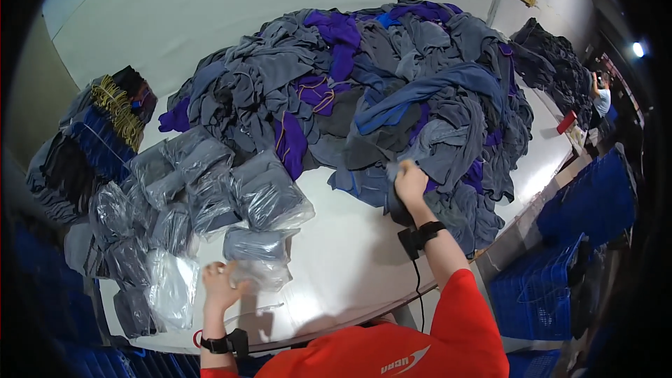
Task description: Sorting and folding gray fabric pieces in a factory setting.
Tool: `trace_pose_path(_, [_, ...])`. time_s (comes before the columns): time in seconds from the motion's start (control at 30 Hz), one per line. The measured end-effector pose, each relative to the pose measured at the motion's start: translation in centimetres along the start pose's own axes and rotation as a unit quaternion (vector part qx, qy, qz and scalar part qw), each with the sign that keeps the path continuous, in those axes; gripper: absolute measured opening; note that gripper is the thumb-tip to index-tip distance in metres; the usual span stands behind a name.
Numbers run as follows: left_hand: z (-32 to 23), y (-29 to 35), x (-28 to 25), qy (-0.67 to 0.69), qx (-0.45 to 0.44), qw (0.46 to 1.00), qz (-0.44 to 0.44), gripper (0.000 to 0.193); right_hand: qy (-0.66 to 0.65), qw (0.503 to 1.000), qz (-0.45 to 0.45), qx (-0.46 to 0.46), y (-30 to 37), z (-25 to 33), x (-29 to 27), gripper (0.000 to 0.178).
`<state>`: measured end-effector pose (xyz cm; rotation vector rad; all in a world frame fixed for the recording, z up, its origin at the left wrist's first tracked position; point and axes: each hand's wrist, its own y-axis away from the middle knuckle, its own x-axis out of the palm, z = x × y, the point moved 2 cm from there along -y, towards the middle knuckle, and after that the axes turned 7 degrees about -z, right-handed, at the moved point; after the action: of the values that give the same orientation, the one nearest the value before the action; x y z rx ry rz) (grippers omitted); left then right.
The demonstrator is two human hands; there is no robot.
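My right hand (411, 180) is closed on a grey cloth garment (393, 171) at the front of a big heap of clothes. My left hand (220, 285) is at the near left of the table, fingers and thumb apart, with nothing seen in it. Just right of it lies a clear plastic bag (257, 245) with a folded grey garment inside, its loose clear end toward me. The heap of grey, blue and purple garments (280, 63) covers the table's far side. A black band with a small box is on each wrist, and a cable hangs from the right one.
Several bagged grey garments (266, 192) lie on the white table (336, 266) at left. Folded dark garments (63, 175) and yellow cords (117, 108) are stacked beyond. Blue crates (535, 290) stand at right. Another person (600, 96) is far off at right, near a red box (566, 122).
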<state>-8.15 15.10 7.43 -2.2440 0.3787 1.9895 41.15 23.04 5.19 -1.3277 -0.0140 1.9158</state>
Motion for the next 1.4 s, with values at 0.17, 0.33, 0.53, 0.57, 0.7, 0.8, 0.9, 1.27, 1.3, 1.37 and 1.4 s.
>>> trace_pose_path(0.17, [-4.0,-1.8,-5.2,0.342,0.022,0.892,-0.294,0.047,-0.55,0.828,0.016,-0.11,-1.9,9.9,-12.9,0.01])
trace_pose_path(0.33, [-13.8,-3.0,-5.4,0.556,0.147,0.8,-0.174,0.081,-0.551,0.831,0.0,-0.073,6.4,9.4,-13.2,0.02])
trace_pose_path(0.53, [-23.4,-3.5,-4.3,0.484,0.457,0.745,-0.037,0.067,-0.514,0.598,0.465,-0.402,14.8,15.1,-24.4,0.02])
trace_pose_path(0.57, [-24.3,-2.4,-5.6,0.318,0.591,0.741,0.001,0.061,-0.519,0.561,0.463,-0.448,14.9,14.0,-25.9,0.022])
trace_pose_path(0.7, [-25.1,1.3,-1.0,0.333,0.574,0.707,0.246,0.06,-0.524,0.815,0.215,-0.119,13.4,5.1,-26.8,0.03])
trace_pose_path(0.8, [-23.9,0.7,-3.8,0.556,0.283,0.71,0.327,0.037,-0.459,0.875,0.011,0.153,15.8,-3.9,-20.5,0.055])
trace_pose_path(0.9, [-22.0,-0.7,0.9,0.814,0.109,0.488,0.296,0.039,-0.804,0.432,0.291,0.286,21.7,3.3,-15.1,0.103])
trace_pose_path(1.27, [-16.2,-2.5,2.6,0.733,-0.131,0.632,0.213,0.03,-0.564,0.758,0.23,0.233,23.2,4.5,-16.7,0.034])
trace_pose_path(1.3, [-14.5,-2.8,4.0,0.742,-0.142,0.62,0.212,0.028,-0.586,0.738,0.222,0.251,23.2,4.5,-17.7,0.033])
trace_pose_path(1.37, [-12.9,-1.4,2.6,0.764,-0.136,0.597,0.204,0.027,-0.607,0.709,0.213,0.288,22.4,4.4,-20.1,0.032])
trace_pose_path(1.4, [-12.3,-1.0,1.4,0.792,-0.117,0.571,0.183,0.025,-0.612,0.71,0.179,0.298,22.2,4.2,-21.7,0.034])
